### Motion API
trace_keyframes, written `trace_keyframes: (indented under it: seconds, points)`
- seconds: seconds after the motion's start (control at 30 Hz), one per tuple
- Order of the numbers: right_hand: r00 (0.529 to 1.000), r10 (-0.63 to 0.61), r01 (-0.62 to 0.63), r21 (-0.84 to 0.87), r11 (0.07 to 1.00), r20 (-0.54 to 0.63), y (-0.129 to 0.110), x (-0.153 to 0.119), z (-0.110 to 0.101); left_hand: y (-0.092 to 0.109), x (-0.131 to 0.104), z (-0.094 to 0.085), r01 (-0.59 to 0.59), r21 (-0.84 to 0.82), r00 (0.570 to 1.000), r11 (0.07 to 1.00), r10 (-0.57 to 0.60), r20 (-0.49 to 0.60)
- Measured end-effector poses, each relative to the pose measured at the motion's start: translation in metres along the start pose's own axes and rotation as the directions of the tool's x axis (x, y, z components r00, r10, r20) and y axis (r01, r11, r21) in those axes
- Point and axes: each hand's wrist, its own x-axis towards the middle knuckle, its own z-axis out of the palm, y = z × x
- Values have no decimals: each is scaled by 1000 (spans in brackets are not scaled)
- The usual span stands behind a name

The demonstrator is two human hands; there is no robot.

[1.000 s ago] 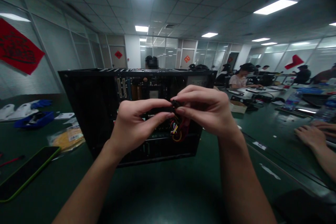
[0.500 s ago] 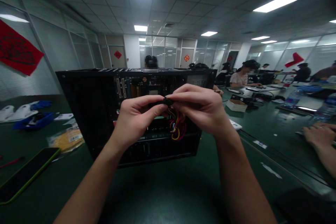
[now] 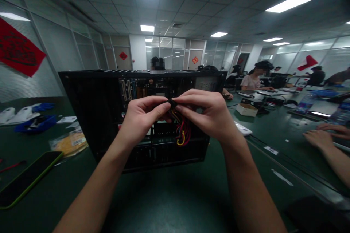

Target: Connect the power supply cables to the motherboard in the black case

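Head view, centre of frame: we noted our left hand and right hand with fingertips nearly meeting, thumb and forefinger of each pinching a small black plastic connector. The connector was in front of the open black metal computer case, apart from the board inside as far as we could tell.

Change over the last second: both hands had shifted slightly toward the left of frame, carrying the connector along. More of the looped bundle of red, yellow and black wires showed beneath the fingers, hanging in front of the lower centre of the case. The case itself had hardly moved. We judged this to be a small adjustment of grip, with the connector under finer control; whether it was one piece or two joined, we could not tell, as the fingers hid most of it.

Right of centre, our forearm had uncovered more of a flat white device on the dark green tabletop. At the right edge, a co-worker's hand had also moved, well apart from ours.
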Motion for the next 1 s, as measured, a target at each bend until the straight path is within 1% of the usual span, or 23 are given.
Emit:
trace_keyframes:
  seconds: [0.17, 0.37, 0.5, 0.73, 1.0]
  points:
    - [999, 42, -42, -14, 999, 17, 4, 0, 1, -8, 2, 3, 38, -54, 999, 998, -39, -8]
    - [984, 170, -170, 2, 985, 56, 7, -1, -1, -14, 4, 11, 75, -60, 995, 995, -79, -63]
    - [970, 228, -233, 48, 971, 91, 9, -2, -1, -14, 4, 14, 71, -59, 995, 996, -75, -62]
    - [963, 264, -269, 107, 957, 60, 13, -1, 6, -15, 4, 11, 97, -67, 994, 993, -100, -47]
    - [937, 345, -348, 150, 925, 45, 17, -1, 14, -19, 5, 11, 87, -43, 993, 995, -90, -79]
